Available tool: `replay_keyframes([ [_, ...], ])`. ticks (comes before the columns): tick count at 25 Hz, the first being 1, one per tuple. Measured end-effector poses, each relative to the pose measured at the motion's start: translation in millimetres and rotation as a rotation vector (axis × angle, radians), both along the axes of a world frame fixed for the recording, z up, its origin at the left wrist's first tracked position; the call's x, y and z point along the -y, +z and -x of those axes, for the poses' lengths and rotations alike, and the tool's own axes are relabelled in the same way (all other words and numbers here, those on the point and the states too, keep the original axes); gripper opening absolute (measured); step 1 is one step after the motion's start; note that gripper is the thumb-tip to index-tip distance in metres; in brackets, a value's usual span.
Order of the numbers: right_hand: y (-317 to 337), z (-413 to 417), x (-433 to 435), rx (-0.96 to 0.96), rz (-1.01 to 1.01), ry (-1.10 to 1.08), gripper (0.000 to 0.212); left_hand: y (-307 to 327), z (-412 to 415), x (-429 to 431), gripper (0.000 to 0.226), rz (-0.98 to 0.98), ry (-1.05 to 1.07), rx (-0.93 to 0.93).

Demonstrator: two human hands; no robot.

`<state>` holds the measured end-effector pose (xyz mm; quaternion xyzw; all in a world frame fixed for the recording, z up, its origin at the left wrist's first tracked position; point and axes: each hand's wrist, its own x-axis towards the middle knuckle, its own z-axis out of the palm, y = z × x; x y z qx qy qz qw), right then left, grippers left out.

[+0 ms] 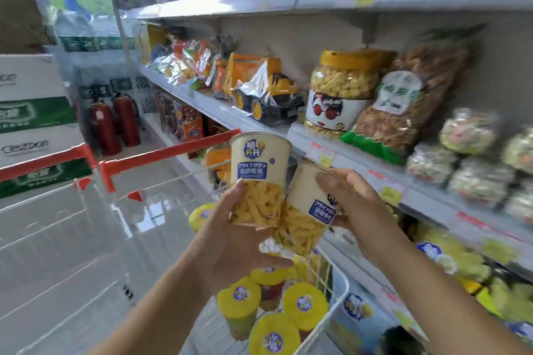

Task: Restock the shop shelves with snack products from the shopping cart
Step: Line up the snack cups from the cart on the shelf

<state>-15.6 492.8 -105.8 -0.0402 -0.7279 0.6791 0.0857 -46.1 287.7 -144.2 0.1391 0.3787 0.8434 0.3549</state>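
Note:
My left hand (230, 242) grips the bottom of a cream snack cup (259, 167) with fries showing through its clear lower half, held upright. My right hand (354, 204) holds a second, same-looking snack cup (305, 210) tilted to the right, touching the first. Both cups hang above the white wire shopping cart (337, 294). Several more cups with yellow lids (304, 301) stand in the cart below my hands. The shop shelves (427, 196) run along my right.
On the middle shelf stand toy trucks (265, 89), a snack jar (343, 89), a big bag of snacks (403, 106) and small tubs (467, 132). A red-handled cart (167, 153) is ahead. Cardboard boxes (31, 121) and fire extinguishers (115, 124) stand at left.

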Motion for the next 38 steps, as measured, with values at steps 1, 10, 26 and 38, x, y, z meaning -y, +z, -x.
replay_keyframes([
  [1,4,-6,-8,-0.016,0.016,-0.061,0.056,3,-1,-15,0.089,-0.036,-0.061,-0.010],
  [10,48,-99,-100,-0.131,0.128,-0.221,0.064,43,-18,-132,0.084,-0.124,-0.404,-0.064],
  [26,79,-213,-344,-0.014,-0.503,-1.052,0.093,78,-47,-242,0.090,-0.076,-0.355,-0.182],
  [38,78,-113,-412,0.096,-0.140,-0.743,0.032,94,-34,-270,0.094,-0.062,-0.243,-0.245],
])
